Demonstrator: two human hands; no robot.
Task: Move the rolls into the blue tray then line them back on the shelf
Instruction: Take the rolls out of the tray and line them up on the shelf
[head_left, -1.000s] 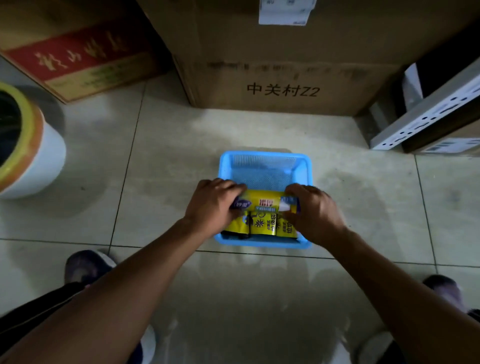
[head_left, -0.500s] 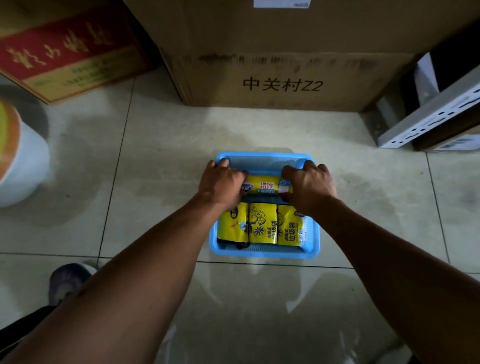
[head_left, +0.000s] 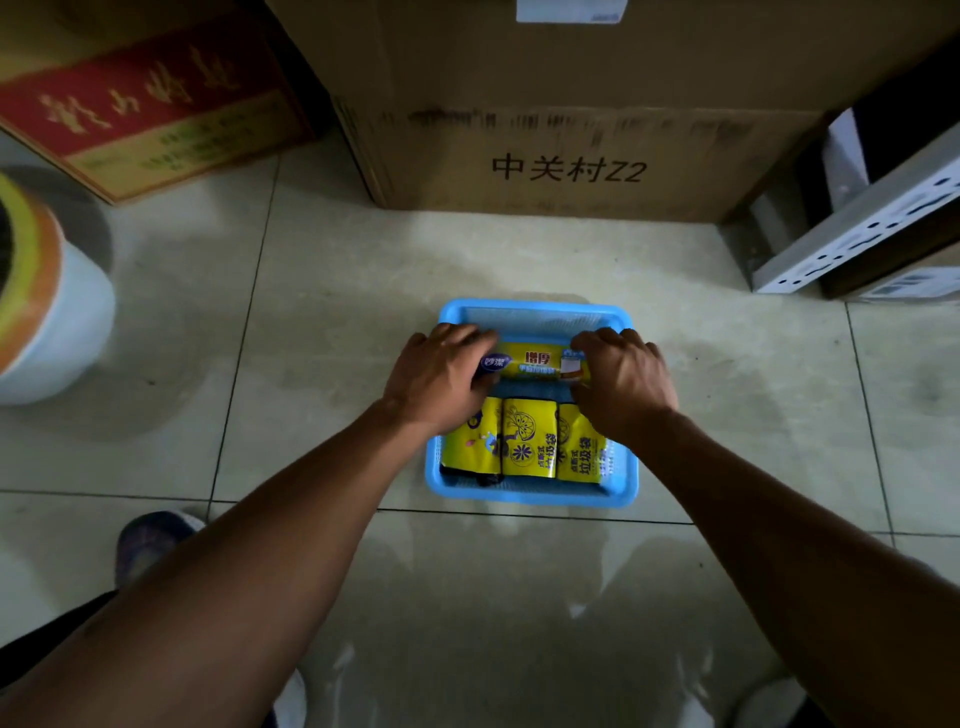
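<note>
Presently, contents of the floor, listed left to right across the frame.

Far left, middle: a white bin (head_left: 52, 322) with a yellow-and-orange rim, standing on the tiles, well apart from the work.

Upper left: a red-printed carton (head_left: 140, 98), lying against the back.

Upper centre: a large brown carton (head_left: 566, 114) with black lettering, standing just behind the tray.

Centre: the blue tray (head_left: 530, 496), resting on the tiled floor.
- Near half: three yellow rolls (head_left: 524, 441) laid side by side, ends pointing towards the onlooker, filling the width.
- Far half: one long yellow roll (head_left: 535, 362) lying crosswise, held at both ends.

Left hand (head_left: 436, 376): fingers curled over the left end of the long yellow roll, closed on it.

Right hand (head_left: 623, 379): fingers curled over the right end of the same roll, closed on it likewise. Whether the roll already rests on the tray floor or is held just above it cannot be told.

Right edge, upper: a white perforated shelf rail (head_left: 862, 234), slanting, with dark boxes behind it. No shelf board with rolls is in view.

State of the task, as judged:
- Loading: apparently near its end, with four rolls in or over the tray and no loose rolls visible on the floor.
- Outstanding: letting go of the crosswise roll, carrying the tray, and lining every roll back on the shelf. None of that second half appears begun.
</note>
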